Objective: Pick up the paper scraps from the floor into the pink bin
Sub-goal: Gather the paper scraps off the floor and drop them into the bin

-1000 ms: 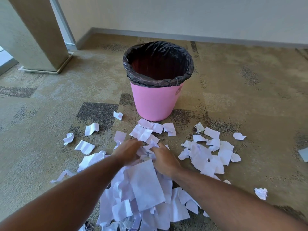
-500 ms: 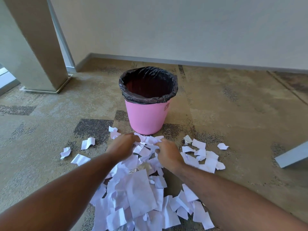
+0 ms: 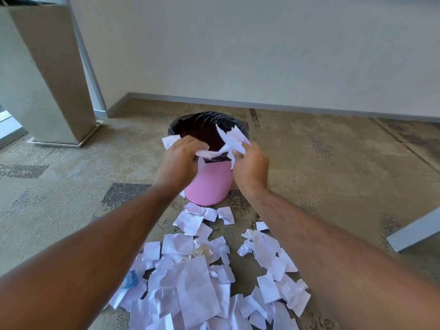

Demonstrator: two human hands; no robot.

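Scraps over the bin mouth, both hands loaded.
Your paper scraps [image 3: 232, 139] are light, limp and easily shed; bunch them by the middle. Left hand [image 3: 178, 158] and right hand [image 3: 250, 167] each clutch a wad above the pink bin [image 3: 209, 184]; many lie on the carpet [image 3: 333, 175].

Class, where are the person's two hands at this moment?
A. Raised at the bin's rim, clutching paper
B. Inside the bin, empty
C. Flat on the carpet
A: the left hand and right hand grip paper scraps at the pink bin rim.
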